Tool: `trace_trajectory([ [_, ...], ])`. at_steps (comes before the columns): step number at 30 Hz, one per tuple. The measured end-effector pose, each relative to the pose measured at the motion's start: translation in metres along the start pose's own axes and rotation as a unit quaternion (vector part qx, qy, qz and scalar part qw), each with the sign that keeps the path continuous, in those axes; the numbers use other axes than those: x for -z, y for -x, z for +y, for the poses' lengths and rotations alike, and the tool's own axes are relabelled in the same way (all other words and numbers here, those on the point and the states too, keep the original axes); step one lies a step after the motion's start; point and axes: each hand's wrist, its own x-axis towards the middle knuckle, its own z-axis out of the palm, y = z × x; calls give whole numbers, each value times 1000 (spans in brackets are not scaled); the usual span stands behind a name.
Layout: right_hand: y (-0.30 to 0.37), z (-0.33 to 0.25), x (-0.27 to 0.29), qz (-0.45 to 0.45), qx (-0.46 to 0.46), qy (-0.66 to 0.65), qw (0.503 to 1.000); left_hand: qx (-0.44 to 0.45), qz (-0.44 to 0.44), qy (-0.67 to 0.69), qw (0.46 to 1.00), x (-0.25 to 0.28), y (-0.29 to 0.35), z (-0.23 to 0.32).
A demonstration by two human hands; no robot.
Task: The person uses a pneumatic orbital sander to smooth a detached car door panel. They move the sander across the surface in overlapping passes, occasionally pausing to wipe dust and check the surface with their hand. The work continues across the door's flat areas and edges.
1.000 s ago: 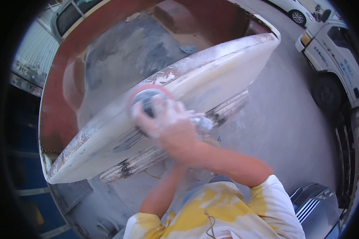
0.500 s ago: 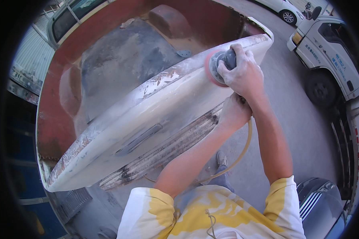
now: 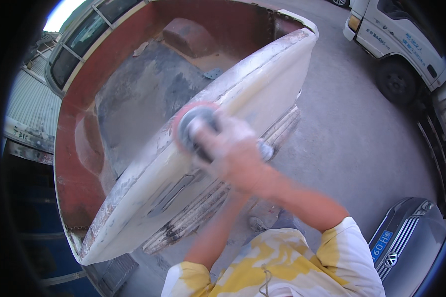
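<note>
Gripping sander (image 3: 192, 118) in right hand (image 3: 235, 148) with fingers (image 3: 205, 134) clamped over top, presumably to press pad (image 3: 178, 129) flat. Set on panel (image 3: 267, 84) near upper edge. Holding left forearm (image 3: 218, 236) underneath, perhaps for support; cannot tell state of left fingers, hidden behind right wrist (image 3: 252, 179).

Upper garment: short-sleeved shirt (image 3: 277, 257), white base with irregular yellow patches, edges soft in the manner of tie-dye. Right sleeve (image 3: 349, 255): yellow on the inner side, white on the outer side, ending above the elbow. Left sleeve (image 3: 186, 279): same two colours, yellow inward and white outward. Front fitting: one thin, dull brownish cord (image 3: 264, 270), hanging in a narrow loop over the chest. Lower garment: grey-blue trousers (image 3: 285, 221), visible in part only. Footwear: greyish shoe (image 3: 256, 223), detail indistinct. Forearms and right hand (image 3: 228, 148): bare, ungloved; hand outline blurred
</note>
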Motion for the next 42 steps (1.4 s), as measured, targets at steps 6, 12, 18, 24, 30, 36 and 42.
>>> trace_trajectory([
  [6, -23, 115, 29, 166, -156, 25, 973, -104, -78, -20, 991, -72, -90, 32],
  [12, 2, 111, 14, 196, -214, -28, 957, -40, -153, -73, 985, -67, -79, 18],
  [18, 45, 17, -40, 133, 31, -10, 991, 9, -71, -84, 994, 11, -4, -14],
  [24, 13, 59, -10, 125, -41, -9, 991, -27, -100, -142, 984, -16, -47, 6],
  [30, -51, 167, 54, 127, -180, 79, 972, -16, -162, -84, 983, -11, -66, 69],
  [36, -47, 100, 37, 47, -90, 14, 995, -199, 90, -164, 962, 158, -65, 84],
  [42, -24, 5, -7, 22, 58, -15, 998, -28, 101, -369, 923, 248, -90, 63],
])
